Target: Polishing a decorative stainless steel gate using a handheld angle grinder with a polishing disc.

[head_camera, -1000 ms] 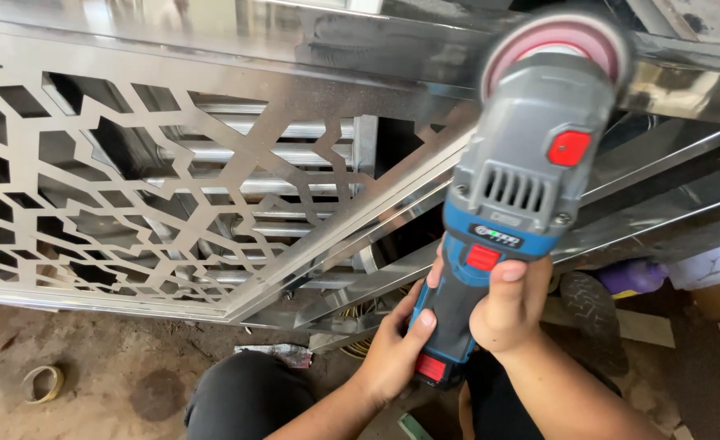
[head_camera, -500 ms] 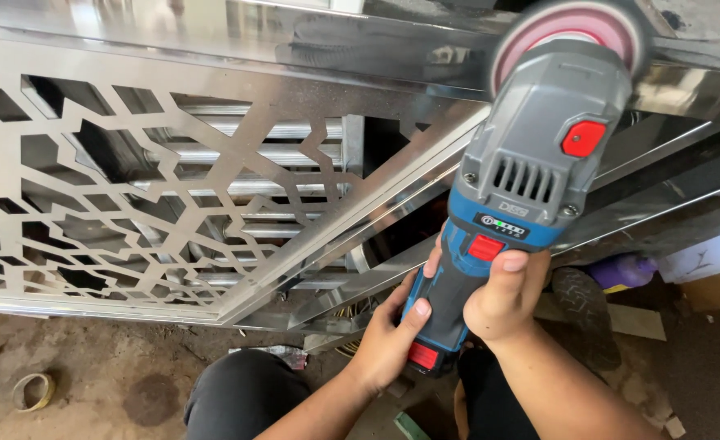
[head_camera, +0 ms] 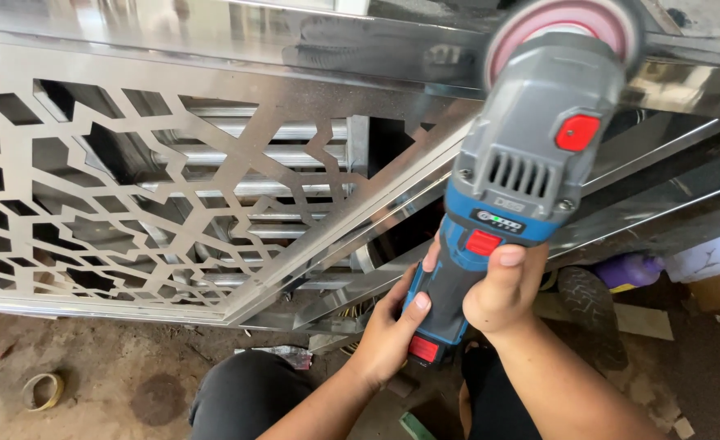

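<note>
Both hands grip the grey and blue cordless angle grinder with red buttons by its handle: the left hand has its fingers closed around the lower end, the right hand is wrapped higher up, thumb on top. Its pink round disc meets the shiny stainless steel frame rail. Left of it spreads the cut-out patterned steel panel; a tape roll lies on the dirt floor
</note>
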